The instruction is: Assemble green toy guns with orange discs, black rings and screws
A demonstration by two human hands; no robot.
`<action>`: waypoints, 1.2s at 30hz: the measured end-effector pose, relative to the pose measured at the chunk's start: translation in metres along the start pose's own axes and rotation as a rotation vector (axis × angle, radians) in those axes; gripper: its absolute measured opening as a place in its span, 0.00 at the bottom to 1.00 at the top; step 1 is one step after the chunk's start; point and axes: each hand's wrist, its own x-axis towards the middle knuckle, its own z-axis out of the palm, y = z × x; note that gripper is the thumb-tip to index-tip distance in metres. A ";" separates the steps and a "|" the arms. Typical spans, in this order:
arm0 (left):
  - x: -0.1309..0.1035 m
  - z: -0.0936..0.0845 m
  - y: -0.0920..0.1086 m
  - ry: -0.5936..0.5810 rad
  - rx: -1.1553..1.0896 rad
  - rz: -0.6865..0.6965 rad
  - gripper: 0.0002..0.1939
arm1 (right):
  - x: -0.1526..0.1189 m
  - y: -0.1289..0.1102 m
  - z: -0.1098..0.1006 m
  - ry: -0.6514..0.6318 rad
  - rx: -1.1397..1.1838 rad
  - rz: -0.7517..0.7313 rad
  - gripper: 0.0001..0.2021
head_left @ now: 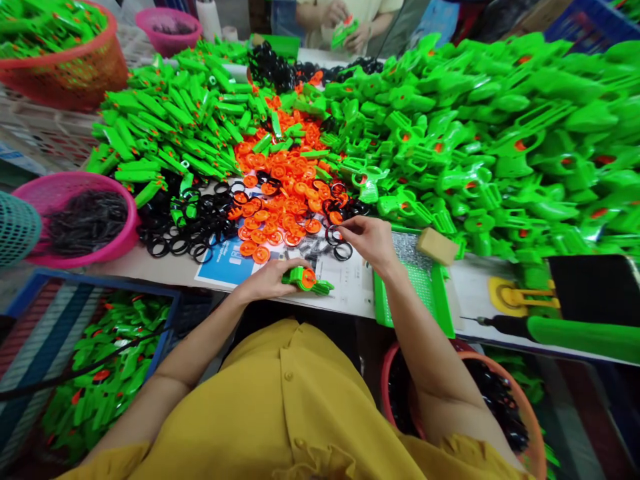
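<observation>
My left hand [267, 280] is closed round a green plastic toy gun part [324, 287] with an orange disc [309, 278] set in it, just above the table's front edge. To its right, my right hand [373, 241] pinches with thumb and forefinger at a black ring [332, 235]; the fingertips partly hide the contact. Another black ring [343, 251] lies on the printed paper below those fingers. Loose orange discs [287, 200] are heaped beyond both hands, with black rings mixed in at the edges.
Green toy gun bodies [480, 133] pile high at the right, slim green parts [170, 120] at the left. A pink basket [131, 230] of dark pieces stands left. A green tray [440, 303], a tan block [437, 246] and a green-handled screwdriver [575, 331] lie right. Opposite, a person's hands [357, 37] hold a green part.
</observation>
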 end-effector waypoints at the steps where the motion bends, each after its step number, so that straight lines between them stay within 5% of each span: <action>1: 0.000 0.000 0.000 0.019 -0.003 -0.002 0.23 | -0.006 -0.003 -0.002 -0.001 0.023 -0.012 0.09; 8: 0.006 0.013 0.003 0.214 -0.096 -0.005 0.23 | -0.044 -0.025 -0.016 -0.038 0.133 -0.077 0.09; 21: 0.018 0.033 -0.007 0.256 -0.246 0.147 0.31 | -0.053 -0.037 -0.008 -0.169 -0.214 -0.473 0.12; 26: 0.017 0.037 -0.006 0.277 -0.273 0.172 0.35 | -0.050 -0.039 -0.005 -0.255 -0.310 -0.473 0.13; 31: 0.016 0.037 -0.008 0.314 -0.251 0.213 0.34 | -0.052 -0.035 -0.013 -0.262 -0.171 -0.450 0.16; 36: 0.015 0.036 -0.012 0.321 -0.219 0.242 0.32 | -0.064 -0.028 -0.006 -0.204 -0.153 -0.445 0.33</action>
